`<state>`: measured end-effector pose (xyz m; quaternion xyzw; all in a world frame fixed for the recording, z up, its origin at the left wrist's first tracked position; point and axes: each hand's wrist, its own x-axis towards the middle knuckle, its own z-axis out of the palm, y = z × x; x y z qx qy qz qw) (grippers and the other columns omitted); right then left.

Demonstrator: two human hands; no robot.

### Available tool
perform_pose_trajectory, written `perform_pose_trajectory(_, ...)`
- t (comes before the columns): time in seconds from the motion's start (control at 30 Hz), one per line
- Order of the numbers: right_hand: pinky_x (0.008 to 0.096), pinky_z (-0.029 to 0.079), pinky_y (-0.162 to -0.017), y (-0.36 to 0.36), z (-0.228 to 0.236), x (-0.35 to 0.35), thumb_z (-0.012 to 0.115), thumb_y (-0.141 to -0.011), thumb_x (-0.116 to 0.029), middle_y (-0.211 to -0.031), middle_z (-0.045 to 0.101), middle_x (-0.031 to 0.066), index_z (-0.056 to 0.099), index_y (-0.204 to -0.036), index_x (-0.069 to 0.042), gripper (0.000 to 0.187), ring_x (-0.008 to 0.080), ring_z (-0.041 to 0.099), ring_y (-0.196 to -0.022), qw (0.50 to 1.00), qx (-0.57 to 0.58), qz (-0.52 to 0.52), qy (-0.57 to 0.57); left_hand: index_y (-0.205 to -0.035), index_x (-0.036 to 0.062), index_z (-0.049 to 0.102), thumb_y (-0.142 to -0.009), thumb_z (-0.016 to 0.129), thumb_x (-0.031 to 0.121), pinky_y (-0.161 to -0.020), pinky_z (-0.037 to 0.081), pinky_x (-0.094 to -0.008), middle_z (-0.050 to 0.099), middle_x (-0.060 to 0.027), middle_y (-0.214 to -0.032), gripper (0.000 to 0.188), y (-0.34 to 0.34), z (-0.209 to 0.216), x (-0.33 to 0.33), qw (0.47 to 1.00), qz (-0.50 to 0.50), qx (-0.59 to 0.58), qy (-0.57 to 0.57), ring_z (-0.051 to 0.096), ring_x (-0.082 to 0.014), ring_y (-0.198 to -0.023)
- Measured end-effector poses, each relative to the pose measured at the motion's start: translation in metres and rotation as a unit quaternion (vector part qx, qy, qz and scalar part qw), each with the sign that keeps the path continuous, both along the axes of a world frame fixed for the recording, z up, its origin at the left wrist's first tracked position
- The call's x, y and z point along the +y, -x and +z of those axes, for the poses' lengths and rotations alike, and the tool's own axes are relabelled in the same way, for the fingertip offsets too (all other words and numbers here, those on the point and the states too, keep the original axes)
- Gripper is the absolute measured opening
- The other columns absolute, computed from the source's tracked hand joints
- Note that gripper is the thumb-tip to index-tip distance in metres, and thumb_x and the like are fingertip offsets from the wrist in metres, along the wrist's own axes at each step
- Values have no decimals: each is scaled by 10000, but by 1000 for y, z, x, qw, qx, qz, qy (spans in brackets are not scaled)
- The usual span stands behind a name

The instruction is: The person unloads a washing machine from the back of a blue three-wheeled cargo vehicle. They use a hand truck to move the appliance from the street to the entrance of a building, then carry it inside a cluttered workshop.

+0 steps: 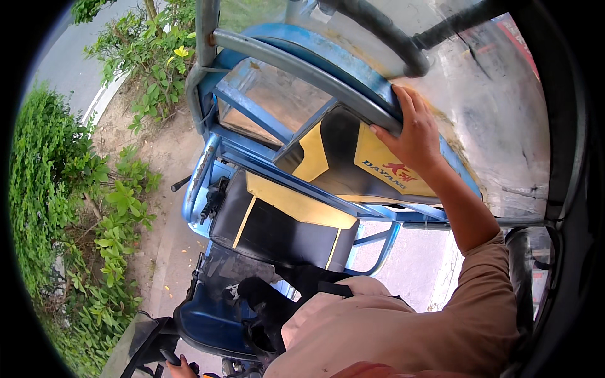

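Pale pavement (419, 255) shows beneath the black-and-yellow seat (287, 230); beyond, leafy bushes (50, 170) flank a road (70, 47). The left hand (183, 370), mostly cut off, is at a black handle (170, 357); I cannot tell how its fingers stand. Past a yellow-and-black panel (384, 154), the right hand (419, 135) rests over the grey rail (309, 68) of the blue frame (252, 114), fingers close together, thumb apart.

lettering shows on the yellow panel (373, 145) of the black-and-yellow backrest (341, 135): a row of dark blue capital letters (384, 174), with larger red characters (399, 171) just above it. both slope down toward the right in the head view.
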<state>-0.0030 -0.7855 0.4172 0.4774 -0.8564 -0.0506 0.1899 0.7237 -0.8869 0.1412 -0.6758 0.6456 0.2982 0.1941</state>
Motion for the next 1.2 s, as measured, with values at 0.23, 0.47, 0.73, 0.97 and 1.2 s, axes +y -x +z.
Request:
perform_pose_trajectory(0.23, 419, 432, -1029, 2, 3, 2, 808, -754, -340, -1284, 535, 172, 481, -1357, -11, 761, 357, 535, -1181, 1000, -3, -3, -14, -1573, 113, 272, -965, 607, 223, -511, 522, -346, 642, -258, -1126, 703, 17, 14, -2, 996, 78, 6, -36, 635, -204, -659)
perform_pose_trajectory(0.47, 428, 428, -1032, 2, 6, 3, 806, -761, -340, -1277, 531, 181, 475, -1364, -10, 762, 366, 528, -1185, 1000, -2, -7, -19, -1565, 87, 274, -985, 563, 193, -497, 516, -339, 658, -254, -1096, 657, 31, 29, -8, 995, 81, -20, -63, 645, -191, -669)
perform_pose_trajectory(0.73, 425, 431, -1032, 5, 8, 4, 808, -766, -335, -1291, 529, 181, 468, -1371, -11, 765, 365, 528, -1189, 1000, -6, -14, -24, -1572, 61, 222, -941, 614, 235, -575, 540, -403, 656, -281, -1112, 763, 11, 22, -4, 999, -5, -30, -26, 672, -272, -740)
perform_pose_trajectory(0.97, 422, 424, -1036, 8, 9, 8, 801, -766, -349, -1286, 526, 186, 469, -1372, 1, 775, 363, 525, -1184, 1000, -2, -7, -22, -1575, 65, 209, -944, 628, 257, -665, 548, -436, 641, -295, -1163, 781, 47, 45, -9, 989, 130, -4, -71, 669, -288, -797)
perform_pose_trajectory(1.2, 419, 421, -1040, 9, 13, 9, 802, -760, -344, -1296, 522, 181, 460, -1377, 3, 787, 358, 520, -1192, 1000, -5, -4, -22, -1564, 55, 243, -953, 622, 290, -569, 531, -393, 674, -255, -1056, 757, 20, 26, -3, 999, 28, -23, -32, 663, -238, -704)
